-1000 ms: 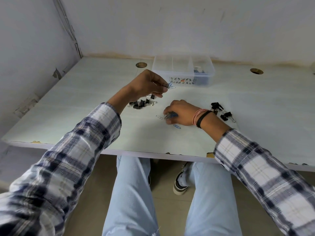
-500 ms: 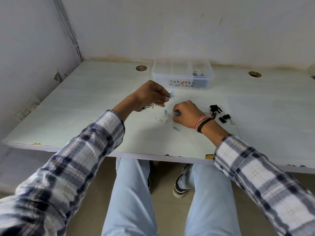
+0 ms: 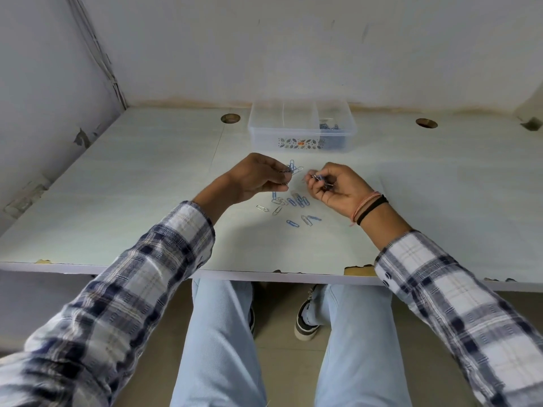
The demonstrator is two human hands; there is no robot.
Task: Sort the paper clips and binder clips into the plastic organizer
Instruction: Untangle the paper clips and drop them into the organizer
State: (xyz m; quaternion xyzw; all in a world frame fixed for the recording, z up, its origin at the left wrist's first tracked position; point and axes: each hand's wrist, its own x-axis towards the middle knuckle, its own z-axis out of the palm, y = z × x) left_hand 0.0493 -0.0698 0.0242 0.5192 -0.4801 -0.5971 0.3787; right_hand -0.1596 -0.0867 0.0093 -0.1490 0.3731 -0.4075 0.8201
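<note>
My left hand (image 3: 258, 177) is raised above the table and pinches a small bunch of blue and silver paper clips (image 3: 293, 168). My right hand (image 3: 338, 186), just to its right, pinches a paper clip (image 3: 316, 178) at its fingertips. Several loose blue and silver paper clips (image 3: 291, 207) lie scattered on the table below and between the hands. The clear plastic organizer (image 3: 299, 142) stands at the back centre; its right compartment holds blue paper clips (image 3: 329, 126). The binder clips are hidden behind my hands and arms.
The pale table (image 3: 147, 186) has two round cable holes, one at the back left (image 3: 230, 118) and one at the back right (image 3: 426, 123). Its front edge (image 3: 264, 274) is chipped. Walls close the left and back sides. My legs are under the table.
My right hand has lifted off the table with a paper clip and risen toward my left hand. The loose clips it covered now show. The view has tilted down.
</note>
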